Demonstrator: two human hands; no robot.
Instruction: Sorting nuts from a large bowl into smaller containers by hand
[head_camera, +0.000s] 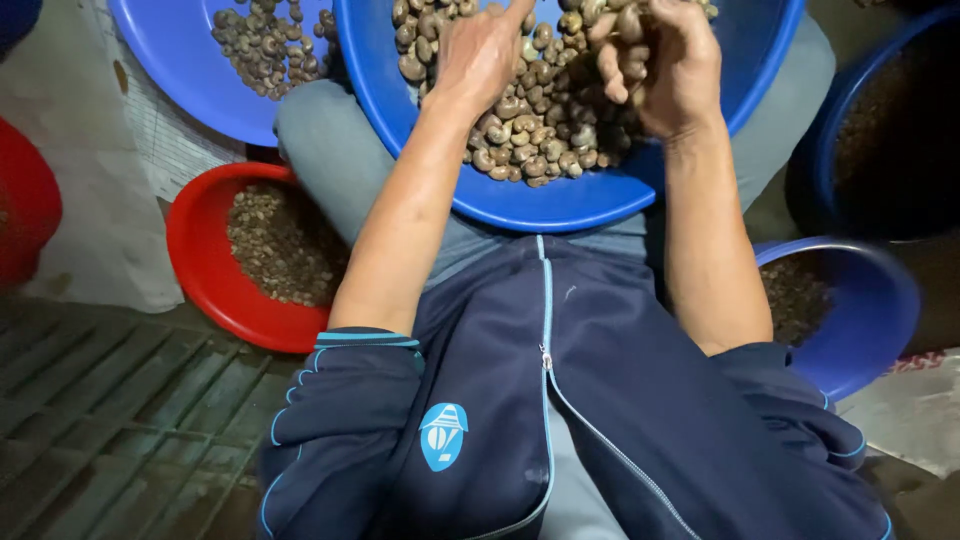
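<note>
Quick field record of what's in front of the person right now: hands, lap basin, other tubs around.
left hand: palm down on the cashew nuts
right hand: fingers curled around a few nuts, raised above the heap
lap basin: blue, round, on the knees, holding the nuts
second blue basin: upper left, fewer nuts
red basin: lower left, small brownish pieces
blue tub: right, similar pieces

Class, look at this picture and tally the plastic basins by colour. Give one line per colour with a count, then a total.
Blue basins: 4 (on the lap, upper left, right edge, lower right)
Red basins: 2 (beside the knee, left edge)
Total: 6
</note>
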